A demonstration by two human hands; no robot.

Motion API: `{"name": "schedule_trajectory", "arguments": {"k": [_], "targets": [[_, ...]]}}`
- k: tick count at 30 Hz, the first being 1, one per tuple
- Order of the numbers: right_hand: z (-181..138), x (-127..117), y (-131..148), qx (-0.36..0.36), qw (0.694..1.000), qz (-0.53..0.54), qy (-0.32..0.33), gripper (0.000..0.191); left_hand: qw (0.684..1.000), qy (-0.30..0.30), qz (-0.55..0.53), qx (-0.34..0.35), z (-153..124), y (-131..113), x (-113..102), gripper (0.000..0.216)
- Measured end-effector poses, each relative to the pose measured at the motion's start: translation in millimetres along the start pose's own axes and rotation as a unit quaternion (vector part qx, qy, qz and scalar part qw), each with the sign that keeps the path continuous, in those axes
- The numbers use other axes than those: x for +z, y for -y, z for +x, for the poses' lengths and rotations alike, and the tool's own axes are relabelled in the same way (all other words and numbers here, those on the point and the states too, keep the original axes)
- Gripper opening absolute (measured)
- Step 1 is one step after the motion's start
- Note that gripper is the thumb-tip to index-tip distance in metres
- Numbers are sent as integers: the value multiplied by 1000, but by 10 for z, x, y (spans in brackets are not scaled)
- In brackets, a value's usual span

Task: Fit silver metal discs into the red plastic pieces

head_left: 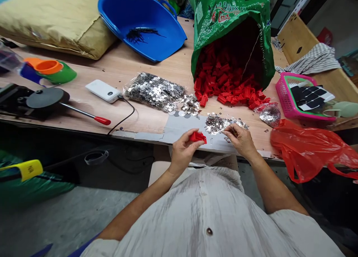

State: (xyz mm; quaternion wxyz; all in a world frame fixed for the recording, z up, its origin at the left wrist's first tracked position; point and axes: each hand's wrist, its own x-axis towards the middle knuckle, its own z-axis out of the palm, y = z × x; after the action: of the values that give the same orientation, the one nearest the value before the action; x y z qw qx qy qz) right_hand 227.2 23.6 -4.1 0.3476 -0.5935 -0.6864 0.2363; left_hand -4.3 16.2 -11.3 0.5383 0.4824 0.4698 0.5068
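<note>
My left hand (183, 149) grips a small red plastic part (198, 137) between thumb and fingers, just above the table's front edge. To its right, my right hand (241, 140) is closed in a pinch at the edge of a loose pile of small shiny metal pieces (214, 123); what sits between those fingertips is too small to make out. Behind the pile, many similar red parts (220, 78) spill from the mouth of a green woven sack (203, 29). A clear bag of flat metal pieces (153, 91) lies to the left of the sack.
At the left are a lever press with a red handle tip (102, 120), a white power bank (103, 91) with a cable, and a blue basin (167, 44). A pink basket (285, 94) and a red plastic bag (313, 147) lie at the right. A brown paper sack (53, 22) stands far left.
</note>
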Motion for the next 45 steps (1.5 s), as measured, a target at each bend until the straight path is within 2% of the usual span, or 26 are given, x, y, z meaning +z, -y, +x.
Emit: {"name": "schedule_trajectory", "arguments": {"k": [2, 3, 5, 6, 8, 11, 13, 15, 18, 20, 22, 23, 25, 27, 29, 33, 36, 38, 41, 45], "targets": [[3, -11, -18, 4, 1000, 1, -9, 12, 999, 20, -30, -36, 163, -47, 64, 48], [1, -12, -14, 1, 1000, 5, -12, 12, 998, 44, -11, -49, 254, -62, 109, 47], [-10, -7, 6, -5, 1000, 12, -15, 13, 989, 85, 115, -38, 430, -74, 207, 38], [-17, -3, 14, -6, 1000, 15, -16, 12, 974, 89, 209, -4, 503, -73, 251, 33], [-33, -2, 13, -6, 1000, 18, -17, 12, 919, 101, 372, 82, 608, -70, 311, 31], [-63, -13, -34, 8, 999, 23, -23, 12, 836, 140, 509, 149, 673, -74, 303, 37], [-80, -12, -67, 21, 999, 24, -22, 11, 808, 159, 543, 165, 682, -76, 247, 38], [-90, 13, -78, 25, 999, 25, -13, 11, 791, 171, 550, 208, 682, -65, 180, 38], [-84, 98, -48, 17, 999, 33, 2, 10, 776, 175, 529, 296, 682, -15, 100, 38], [-73, 165, -17, 11, 999, 32, 11, 10, 767, 209, 502, 340, 689, 32, 65, 40], [-63, 217, 5, 7, 1000, 21, 13, 9, 775, 249, 461, 353, 705, 68, 36, 41], [-59, 234, 11, 4, 1000, 14, 12, 9, 796, 249, 431, 346, 717, 76, 21, 41], [-54, 254, 17, -6, 1000, 3, 9, 7, 873, 194, 337, 294, 740, 65, -9, 40], [-47, 259, 25, -26, 1000, -3, 14, 6, 942, 154, 215, 207, 751, 31, -31, 43], [-35, 258, 46, -51, 999, 1, 18, 9, 972, 173, 104, 120, 741, -4, -35, 48], [-9, 250, 135, -77, 997, 22, 18, 19, 983, 182, -27, 13, 674, -30, 9, 50], [-11, 242, 209, -54, 997, 50, 21, 15, 985, 163, -60, -5, 615, -36, 46, 49], [-25, 238, 246, -31, 997, 70, 16, 14, 989, 139, -45, 23, 562, -47, 59, 45], [-45, 235, 286, -25, 996, 83, -10, 15, 990, 95, 27, 104, 445, -65, 68, 36], [-51, 208, 342, -60, 996, 62, -36, 10, 963, 78, 135, 221, 296, -49, 60, 33]]}}
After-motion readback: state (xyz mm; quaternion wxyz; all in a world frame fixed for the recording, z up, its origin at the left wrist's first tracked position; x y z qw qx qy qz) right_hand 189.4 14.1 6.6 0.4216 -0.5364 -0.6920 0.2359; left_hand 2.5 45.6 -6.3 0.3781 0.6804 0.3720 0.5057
